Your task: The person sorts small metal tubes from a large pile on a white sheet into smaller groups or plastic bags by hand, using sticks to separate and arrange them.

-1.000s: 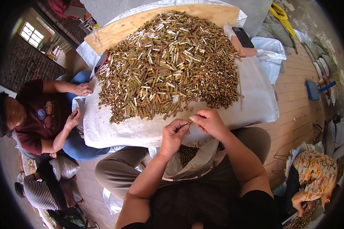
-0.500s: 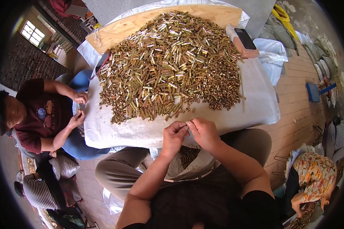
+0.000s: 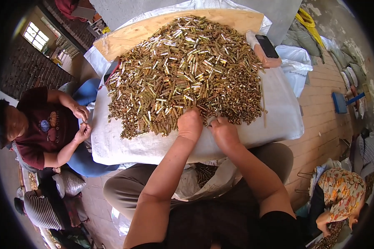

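A large heap of gold-coloured metal pieces (image 3: 170, 79) is spread over the white-covered table (image 3: 153, 147). Longer rod-like and sleeve-like pieces fill its middle, and small nut-like pieces (image 3: 241, 103) lie at its right front. At the front edge of the heap, my left hand (image 3: 190, 124) is closed, its fingertips among the pieces and partly hidden. Just right of it, my right hand (image 3: 224, 132) is closed too, thumb and fingers bent together at the edge of the small pieces. What either holds is too small to make out.
Between my knees sits an open pale sack (image 3: 216, 186) with dark metal pieces inside. A wooden board (image 3: 141, 35) backs the heap. A black phone (image 3: 266, 45) rests on a brick (image 3: 269, 61) at the right. A co-worker (image 3: 45, 124) sits at the table's left side.
Both hands have moved forward from in front of the table edge to the heap, and have parted from each other slightly. The co-worker's hands have come together.
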### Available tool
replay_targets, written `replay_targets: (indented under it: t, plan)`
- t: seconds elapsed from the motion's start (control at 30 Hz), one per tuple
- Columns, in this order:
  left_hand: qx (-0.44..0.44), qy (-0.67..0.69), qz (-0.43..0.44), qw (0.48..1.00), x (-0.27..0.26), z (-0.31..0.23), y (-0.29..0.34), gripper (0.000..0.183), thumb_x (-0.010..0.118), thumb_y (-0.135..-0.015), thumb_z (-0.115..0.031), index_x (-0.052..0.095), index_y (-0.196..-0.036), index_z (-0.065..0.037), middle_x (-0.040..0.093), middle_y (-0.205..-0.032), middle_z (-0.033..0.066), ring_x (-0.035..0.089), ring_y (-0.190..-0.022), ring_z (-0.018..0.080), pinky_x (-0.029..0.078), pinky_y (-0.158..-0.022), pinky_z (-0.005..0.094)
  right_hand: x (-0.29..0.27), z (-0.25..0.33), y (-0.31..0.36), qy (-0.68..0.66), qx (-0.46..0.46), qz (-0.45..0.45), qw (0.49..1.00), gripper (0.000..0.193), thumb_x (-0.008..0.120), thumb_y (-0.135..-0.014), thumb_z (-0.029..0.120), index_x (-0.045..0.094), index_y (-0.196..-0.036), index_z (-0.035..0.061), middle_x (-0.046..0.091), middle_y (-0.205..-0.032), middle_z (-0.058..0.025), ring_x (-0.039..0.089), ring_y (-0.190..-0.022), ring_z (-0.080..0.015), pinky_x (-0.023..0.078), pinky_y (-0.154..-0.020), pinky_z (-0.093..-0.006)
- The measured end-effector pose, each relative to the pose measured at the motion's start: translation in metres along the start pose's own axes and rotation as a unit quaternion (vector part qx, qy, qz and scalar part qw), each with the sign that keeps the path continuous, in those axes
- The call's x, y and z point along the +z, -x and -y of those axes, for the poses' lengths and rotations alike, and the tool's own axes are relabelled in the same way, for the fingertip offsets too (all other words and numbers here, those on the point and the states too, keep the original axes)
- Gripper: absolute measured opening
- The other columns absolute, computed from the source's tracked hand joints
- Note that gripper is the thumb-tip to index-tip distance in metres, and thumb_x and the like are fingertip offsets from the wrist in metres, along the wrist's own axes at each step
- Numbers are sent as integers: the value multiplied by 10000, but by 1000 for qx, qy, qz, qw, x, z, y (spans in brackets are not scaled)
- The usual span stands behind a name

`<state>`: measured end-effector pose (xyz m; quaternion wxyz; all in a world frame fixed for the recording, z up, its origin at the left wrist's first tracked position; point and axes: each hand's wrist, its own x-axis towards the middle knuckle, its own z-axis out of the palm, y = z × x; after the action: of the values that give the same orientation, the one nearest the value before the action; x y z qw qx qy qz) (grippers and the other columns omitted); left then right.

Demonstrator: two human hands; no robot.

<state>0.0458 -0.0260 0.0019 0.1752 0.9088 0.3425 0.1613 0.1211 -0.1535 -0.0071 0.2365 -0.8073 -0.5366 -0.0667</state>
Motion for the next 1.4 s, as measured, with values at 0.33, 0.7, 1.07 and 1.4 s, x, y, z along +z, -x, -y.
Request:
replay_targets:
  t: [0.33, 0.7, 1.07, 1.4]
  plan:
    - [-86, 354, 84, 928, -40, -15, 51, 124, 605, -810, -56, 527, -883, 7, 590, -765, 112, 572, -647, 159, 450, -594, 289, -39, -6, -6, -594, 264, 46, 759, 82, 612, -829, 73, 609, -861, -2, 602, -714, -11, 557, -594, -78, 453, -492, -229]
    - [-63, 528, 110, 840, -48, -30, 79, 14, 535, -883, -13, 523, -889, -10, 540, -713, 6, 503, -661, 61, 406, -605, 198, -60, 5, 4, -607, 252, 105, 746, 196, 585, -882, 189, 606, -792, 15, 567, -647, 6, 503, -525, -49, 412, -448, -207]
    - [-73, 540, 123, 830, -43, -28, 83, 20, 544, -883, -28, 531, -872, -18, 550, -680, -1, 484, -625, 50, 380, -557, 188, -57, 1, 5, -458, 191, 98, 863, 237, 641, -821, 188, 581, -704, -10, 524, -554, -54, 477, -461, -116, 389, -454, -281]
    - [-152, 563, 124, 803, -43, -15, 97, 54, 542, -882, -60, 564, -846, -26, 549, -653, -10, 394, -537, 29, 315, -478, 184, -45, 29, 22, -286, 67, 33, 955, 241, 577, -848, 201, 538, -709, 8, 557, -681, -148, 547, -637, -348, 425, -560, -418]
